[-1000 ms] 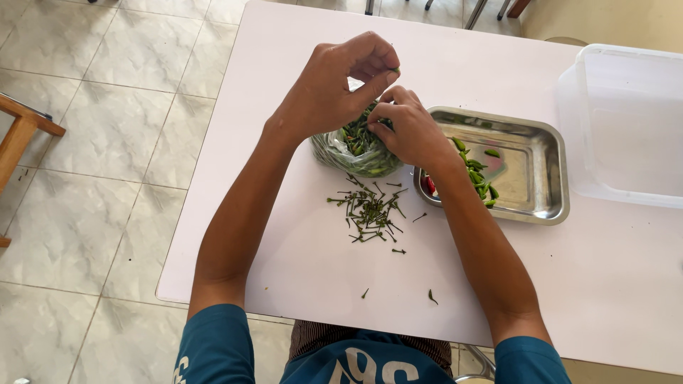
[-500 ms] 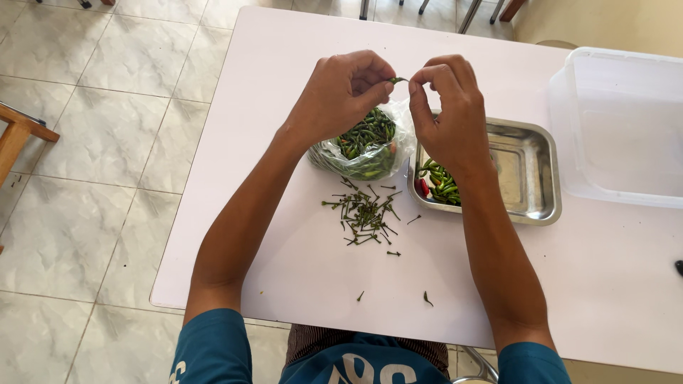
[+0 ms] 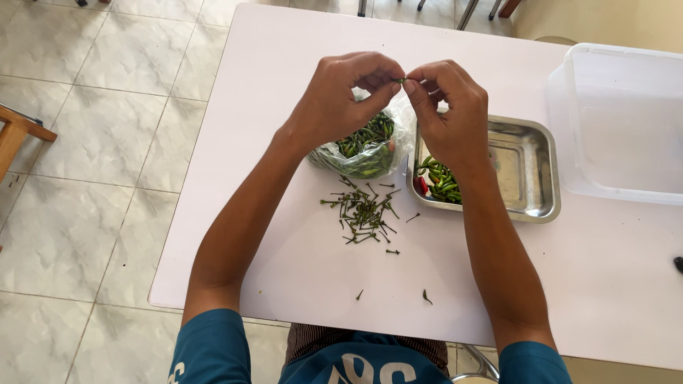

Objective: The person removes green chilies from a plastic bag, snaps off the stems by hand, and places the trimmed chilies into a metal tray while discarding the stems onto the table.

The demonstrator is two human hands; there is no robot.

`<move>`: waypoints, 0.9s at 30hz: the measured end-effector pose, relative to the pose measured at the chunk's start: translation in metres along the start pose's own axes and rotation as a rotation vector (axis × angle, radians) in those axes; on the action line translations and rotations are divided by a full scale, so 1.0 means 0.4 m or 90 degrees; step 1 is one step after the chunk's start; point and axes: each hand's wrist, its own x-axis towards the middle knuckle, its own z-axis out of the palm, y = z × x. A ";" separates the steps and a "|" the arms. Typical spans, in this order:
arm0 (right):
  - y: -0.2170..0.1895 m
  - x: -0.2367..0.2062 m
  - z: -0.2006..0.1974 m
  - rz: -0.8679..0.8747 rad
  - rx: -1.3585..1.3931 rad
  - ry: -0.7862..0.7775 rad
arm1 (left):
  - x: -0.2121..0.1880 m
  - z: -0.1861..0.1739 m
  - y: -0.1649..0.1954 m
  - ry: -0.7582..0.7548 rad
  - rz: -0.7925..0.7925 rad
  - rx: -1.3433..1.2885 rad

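Observation:
My left hand and my right hand meet above the table, fingertips pinched together on one small green chilli. Below the left hand lies a clear plastic bag of green chillies. Under the right hand is a shiny steel tray with several green chillies and a red one in its left part. A pile of plucked green stems lies on the white table in front of the bag.
A clear plastic tub stands to the right of the tray. A few stray stems lie near the table's front edge. A wooden stool is on the tiled floor at the left. Chair legs show beyond the far edge.
Both hands rose from the bag and the tray, then came together. They now pinch the one chilli between their fingertips, closer than half a second ago.

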 end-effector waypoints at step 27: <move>0.021 -0.038 0.066 0.093 -0.139 -0.268 | 0.001 -0.074 0.019 -0.105 -0.005 0.090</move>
